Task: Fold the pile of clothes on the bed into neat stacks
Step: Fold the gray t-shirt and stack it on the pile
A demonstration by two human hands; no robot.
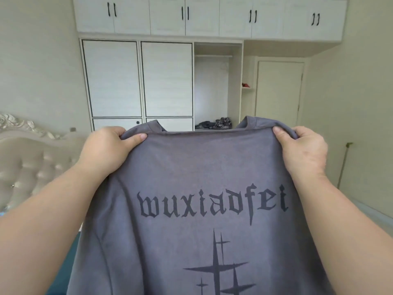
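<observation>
Grey printed T-shirt (191, 167) upheld, shoulders pinched in left grip (106, 150) and right grip (302, 152).

Grey T-shirt (202, 167) — dark gothic print

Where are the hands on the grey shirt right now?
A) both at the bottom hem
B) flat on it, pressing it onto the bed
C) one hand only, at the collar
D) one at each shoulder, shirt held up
D: the left hand and the right hand each pinch a top corner of the grey shirt, which hangs in the air, print facing the camera.
</observation>
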